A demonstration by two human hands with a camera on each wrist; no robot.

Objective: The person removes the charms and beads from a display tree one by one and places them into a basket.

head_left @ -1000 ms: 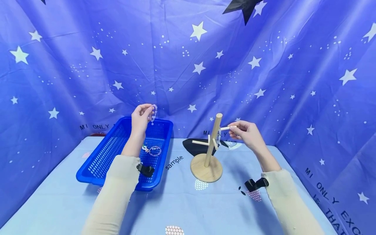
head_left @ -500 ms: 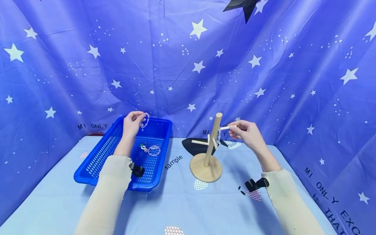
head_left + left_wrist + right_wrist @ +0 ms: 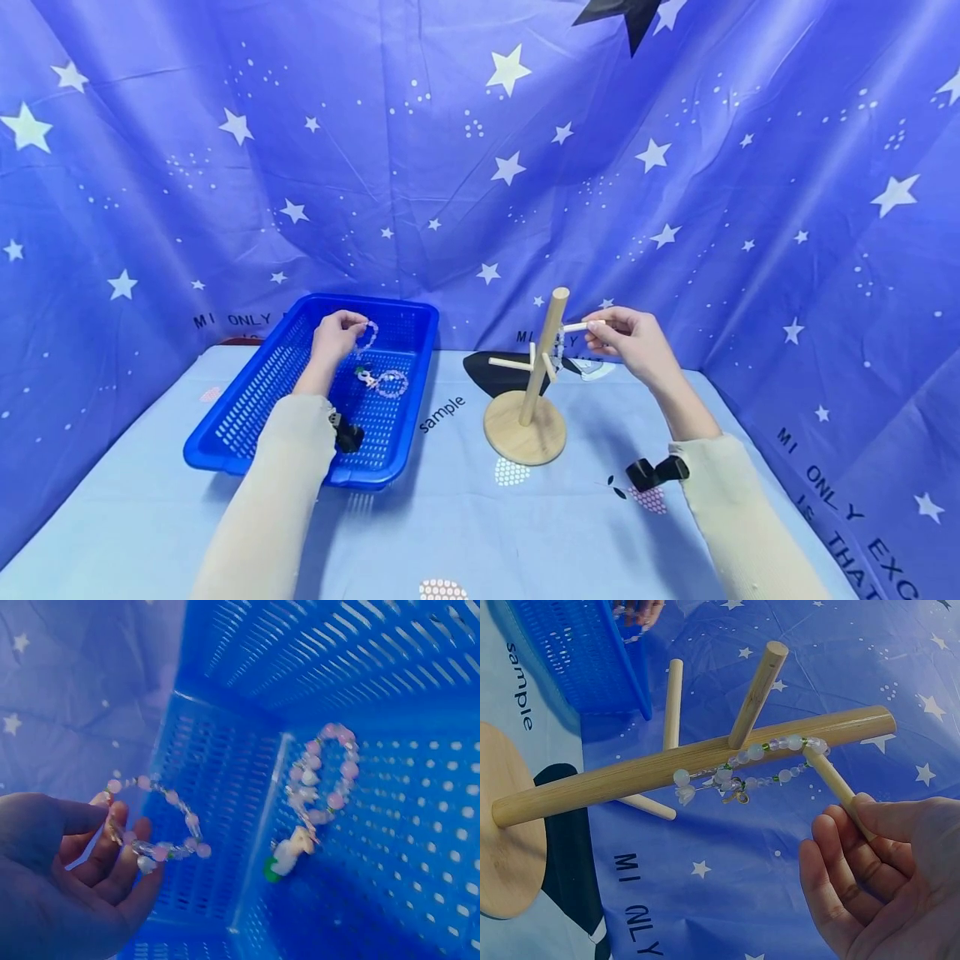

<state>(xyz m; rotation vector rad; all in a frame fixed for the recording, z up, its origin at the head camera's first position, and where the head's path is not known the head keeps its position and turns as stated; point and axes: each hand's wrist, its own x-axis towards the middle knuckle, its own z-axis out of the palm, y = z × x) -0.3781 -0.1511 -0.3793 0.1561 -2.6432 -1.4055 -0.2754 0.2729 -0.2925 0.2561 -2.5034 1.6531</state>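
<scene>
My left hand [image 3: 333, 342] pinches a pink beaded bracelet [image 3: 193, 823] between thumb and fingers, holding it over the blue basket [image 3: 431, 350]. Lower in that basket lies a second pink beaded bracelet [image 3: 349, 769] with a small charm [image 3: 288, 853] in white, green and beige. My right hand [image 3: 630, 337] grips the outer end of a peg [image 3: 838, 782] on the wooden stand [image 3: 543, 358]. From this same peg, close to the post, hangs a bracelet [image 3: 756, 752] of pale and green beads.
Other bare pegs [image 3: 759, 694] stick out from the stand's post. Its round base [image 3: 525, 429] rests on the light blue tablecloth [image 3: 480, 533], right of the basket. A blue starry curtain [image 3: 450, 167] rises behind.
My left hand has moved left and then down into the basket's opening, carrying the pink beaded bracelet. My right hand stays on the peg.
</scene>
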